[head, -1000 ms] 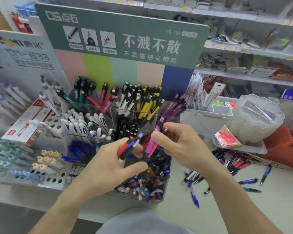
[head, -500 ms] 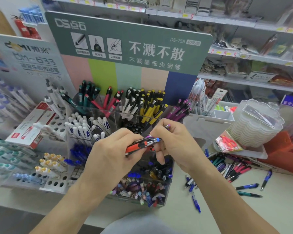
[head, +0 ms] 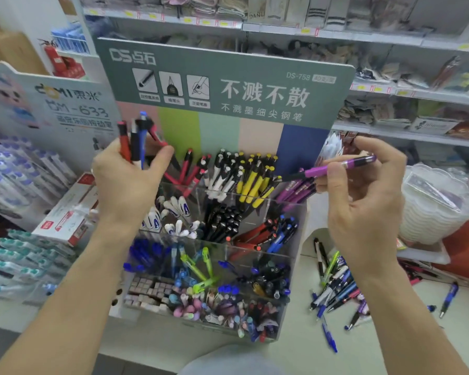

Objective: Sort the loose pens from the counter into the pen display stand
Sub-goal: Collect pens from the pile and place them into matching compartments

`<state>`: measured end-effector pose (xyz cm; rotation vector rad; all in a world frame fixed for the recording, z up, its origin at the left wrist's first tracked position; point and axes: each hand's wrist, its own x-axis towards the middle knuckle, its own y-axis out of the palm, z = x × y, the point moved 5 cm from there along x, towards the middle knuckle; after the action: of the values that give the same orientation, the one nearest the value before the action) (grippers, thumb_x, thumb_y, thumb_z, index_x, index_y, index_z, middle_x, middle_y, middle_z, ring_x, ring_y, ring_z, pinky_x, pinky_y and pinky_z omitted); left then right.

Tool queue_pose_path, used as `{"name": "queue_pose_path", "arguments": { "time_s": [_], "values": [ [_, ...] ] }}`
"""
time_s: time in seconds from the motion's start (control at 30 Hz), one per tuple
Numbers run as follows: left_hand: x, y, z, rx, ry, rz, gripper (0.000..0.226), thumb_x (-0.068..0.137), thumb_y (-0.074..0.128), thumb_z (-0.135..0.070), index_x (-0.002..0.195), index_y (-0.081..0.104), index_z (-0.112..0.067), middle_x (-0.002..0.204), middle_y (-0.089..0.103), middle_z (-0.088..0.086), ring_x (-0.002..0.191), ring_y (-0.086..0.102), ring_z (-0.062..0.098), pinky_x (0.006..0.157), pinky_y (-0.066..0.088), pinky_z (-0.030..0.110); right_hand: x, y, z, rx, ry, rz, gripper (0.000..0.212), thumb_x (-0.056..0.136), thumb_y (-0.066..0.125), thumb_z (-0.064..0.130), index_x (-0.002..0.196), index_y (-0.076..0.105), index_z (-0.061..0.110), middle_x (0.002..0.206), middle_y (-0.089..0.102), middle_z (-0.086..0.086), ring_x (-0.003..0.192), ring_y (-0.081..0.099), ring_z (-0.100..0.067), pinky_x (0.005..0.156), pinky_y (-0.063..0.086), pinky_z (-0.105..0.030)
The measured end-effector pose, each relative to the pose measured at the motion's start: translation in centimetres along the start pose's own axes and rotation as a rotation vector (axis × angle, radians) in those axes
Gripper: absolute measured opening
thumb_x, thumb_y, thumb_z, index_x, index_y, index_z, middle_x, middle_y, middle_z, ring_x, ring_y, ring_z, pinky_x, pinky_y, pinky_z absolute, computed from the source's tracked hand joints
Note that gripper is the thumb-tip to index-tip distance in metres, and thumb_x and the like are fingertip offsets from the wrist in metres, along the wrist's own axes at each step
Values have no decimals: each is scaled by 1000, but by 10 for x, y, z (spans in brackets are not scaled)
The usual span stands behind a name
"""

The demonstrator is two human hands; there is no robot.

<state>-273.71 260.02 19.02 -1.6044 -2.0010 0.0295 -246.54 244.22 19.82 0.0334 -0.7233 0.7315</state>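
1. Since half a second ago both hands have parted: the left hand (head: 125,182) has lifted away to the left with its bundle, and the right hand (head: 363,201) has drawn a single purple pen (head: 333,169) off to the right.
2. Left fingers (head: 160,161) are curled round a small bundle of red, black and blue pens (head: 136,142), held upright above the stand's back-left corner.
3. Right thumb and fingers pinch the purple pen near its middle; it lies almost level, dark tip pointing left, just above the purple pens (head: 298,189) already standing in the back-right compartment of the clear pen display stand (head: 295,212).
4. To my eye the step in hand is dropping this pen in with its matching colour. Doing it well means tipping it until it slants like its neighbours, then sliding it down between them rather than onto their caps.
5. Care is needed that the wrist does not brush the yellow pens (head: 252,182) next door.
6. Many loose pens (head: 336,288) still lie scattered on the worktop (head: 390,336) right of the stand, so sorting looks far from finished.
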Motion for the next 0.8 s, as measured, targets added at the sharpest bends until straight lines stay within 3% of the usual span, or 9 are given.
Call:
{"name": "queue_pose_path", "arguments": {
  "time_s": [0.17, 0.23, 0.3, 0.37, 0.43, 0.53, 0.6, 0.7, 0.8],
  "values": [
    [1, 23, 9, 272, 28, 247, 21, 81, 82, -25, 74, 62, -20, 62, 57, -11, 58, 56, 7, 51, 35, 6, -1, 7, -9, -199, -107, -5, 24, 99, 63, 14, 122, 55, 9, 92, 58, 23, 81, 61, 11, 77, 45, -5],
    [-1, 21, 10, 239, 24, 210, 19, 80, 82, -25, 78, 64, -19, 64, 59, -9, 62, 58, 17, 53, 36, 4, 2, 0, -7, -133, -67, -111, 29, 100, 62, 11, 127, 49, 10, 94, 58, 19, 80, 61, 4, 77, 46, -9],
    [-4, 20, 11, 217, 9, 206, 18, 79, 83, -26, 85, 68, -17, 67, 62, -12, 66, 61, 9, 56, 37, 3, 5, -9, -2, -71, -65, -183, 37, 98, 62, 8, 126, 38, 16, 90, 59, 12, 75, 62, -2, 73, 48, -15],
    [-7, 19, 11, 207, 3, 224, 20, 80, 83, -30, 89, 69, -19, 69, 64, -12, 66, 60, -1, 59, 38, 4, 9, -8, -5, -127, -32, -112, 39, 96, 66, 10, 119, 37, 21, 84, 62, 11, 71, 64, -4, 68, 48, -16],
    [-10, 14, 9, 158, -24, 207, 16, 83, 79, -38, 86, 68, -26, 73, 67, 2, 69, 61, 11, 63, 42, 13, 8, 4, -20, -218, 28, 30, 34, 93, 72, 16, 113, 46, 25, 83, 65, 13, 71, 65, -3, 67, 49, -14],
    [-16, 10, 10, -26, -123, 157, 10, 88, 72, -42, 83, 64, -38, 77, 62, 4, 66, 55, 15, 64, 46, 24, -4, 24, -42, -323, 2, 151, 23, 92, 75, 21, 112, 64, 16, 88, 65, 2, 78, 61, -9, 75, 52, -25],
    [-22, 9, 10, -243, -238, 181, 12, 92, 69, -40, 92, 65, -29, 69, 60, -1, 54, 50, 14, 52, 44, 27, -13, 32, -50, -413, -61, 131, 28, 95, 72, 24, 120, 69, 12, 104, 59, -7, 90, 55, -17, 86, 49, -29],
    [-51, 24, 1, -816, -586, 498, 26, 96, 56, -34, 106, 54, -10, 72, 54, 2, 43, 40, 12, 37, 32, 21, -22, 36, -56, -449, -57, 124, 41, 97, 69, 20, 137, 62, 15, 124, 46, -11, 101, 48, -14, 98, 48, -32],
    [-89, 34, -19, -1038, -761, 784, 32, 98, 47, -28, 118, 55, -4, 78, 50, 6, 50, 42, 12, 42, 34, 21, -25, 33, -52, -443, 42, 119, 54, 98, 66, 22, 149, 48, 16, 131, 38, -10, 111, 42, -11, 107, 44, -30]
  ]
}}
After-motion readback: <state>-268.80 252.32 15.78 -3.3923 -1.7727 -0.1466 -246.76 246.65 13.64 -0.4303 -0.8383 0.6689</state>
